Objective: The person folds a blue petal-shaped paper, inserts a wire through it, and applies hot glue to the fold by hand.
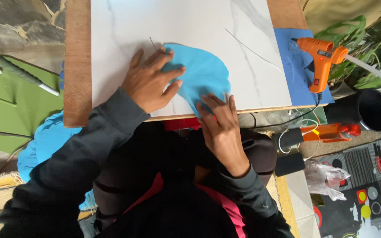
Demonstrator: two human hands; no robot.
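Observation:
A curved piece of light blue felt (206, 72) lies flat on a white marble-look board (124, 26). My left hand (148, 81) presses on its left edge with fingers spread. My right hand (219, 123) presses its near end at the board's front edge, fingers flat and together. A thin wire or stem (153, 42) lies just beyond my left fingertips. Neither hand grips anything.
An orange glue gun (320, 59) rests on a darker blue sheet (294, 66) at the right of the wooden table (76, 66). Its cable hangs toward phones and chargers (289, 150). A black pot (373, 110), green plants, an orange bottle (331, 131) and more blue fabric (45, 141) surround me.

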